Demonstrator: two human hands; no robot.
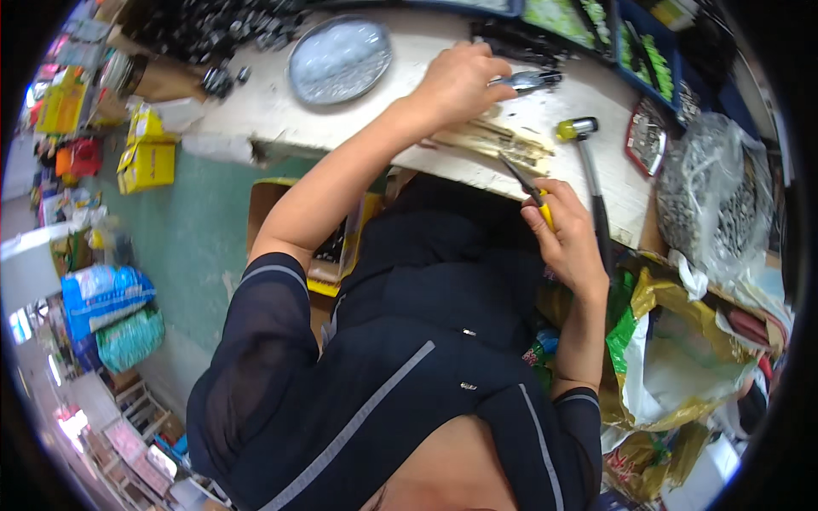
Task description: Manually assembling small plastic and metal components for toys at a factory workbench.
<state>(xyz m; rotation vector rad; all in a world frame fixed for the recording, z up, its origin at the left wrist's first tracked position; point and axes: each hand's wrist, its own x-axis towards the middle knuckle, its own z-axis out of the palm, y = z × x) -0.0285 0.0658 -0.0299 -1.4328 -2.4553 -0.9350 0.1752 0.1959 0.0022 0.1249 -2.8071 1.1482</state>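
Observation:
My left hand (460, 81) is over the white worktable, its fingers closed around the near end of a small shiny black-and-silver piece (532, 80). My bent fingers partly hide that piece. At the table's front edge, my right hand (567, 228) grips a yellow-handled tool (544, 207) with a slim, dark, pointed end; its exact kind is unclear. The tip points toward a worn pale wooden block (494, 140) lying between my hands. Just right of the block rests a hammer (579, 128) with a yellow face and a dark handle.
A round metal dish (341, 61) stands left of my left hand, near heaped black parts (213, 30). Blue trays (652, 64) of green pieces line the back right. A red-rimmed tray (646, 136) and a clear bag of metal parts (716, 200) are on the right.

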